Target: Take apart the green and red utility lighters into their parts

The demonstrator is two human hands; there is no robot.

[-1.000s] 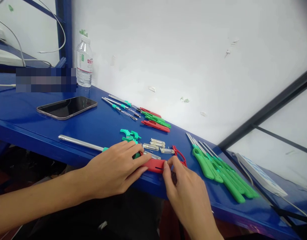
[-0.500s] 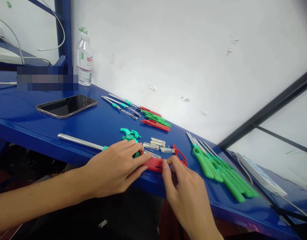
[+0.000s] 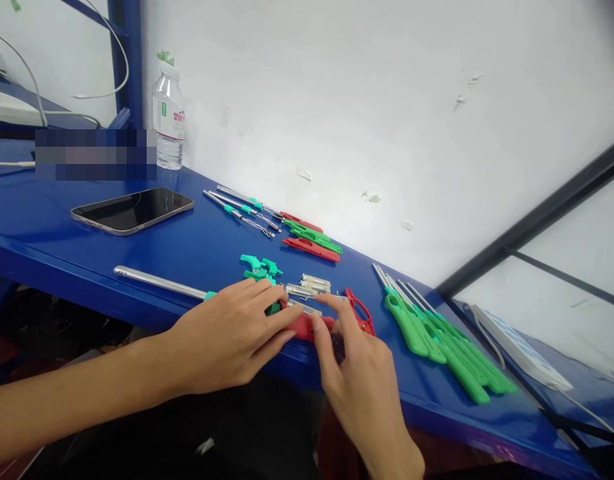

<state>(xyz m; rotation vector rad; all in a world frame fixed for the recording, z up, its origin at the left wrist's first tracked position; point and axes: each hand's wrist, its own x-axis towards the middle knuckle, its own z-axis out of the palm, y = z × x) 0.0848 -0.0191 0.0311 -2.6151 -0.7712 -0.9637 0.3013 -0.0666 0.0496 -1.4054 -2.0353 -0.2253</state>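
Note:
My left hand (image 3: pixel 231 337) lies flat on the blue bench (image 3: pixel 197 250), pressing down a long tool with a metal rod (image 3: pixel 159 281) and a red handle (image 3: pixel 307 327). My right hand (image 3: pixel 357 377) meets it from the right, thumb and fingers pinched on the red handle's end. Just behind the fingers lie small clear tubes (image 3: pixel 314 285), teal clips (image 3: pixel 259 268) and a red loop piece (image 3: pixel 361 311).
A phone (image 3: pixel 131 210) and a water bottle (image 3: pixel 167 120) sit at the back left. Finished tools with red and green handles (image 3: pixel 311 241) lie by the wall. Several green-handled tools (image 3: pixel 437 337) lie to the right. A white strip (image 3: pixel 517 347) rests far right.
My right hand has slid left along the red handle, its fingers now over the handle's end near the clear tubes. The left hand has stayed put.

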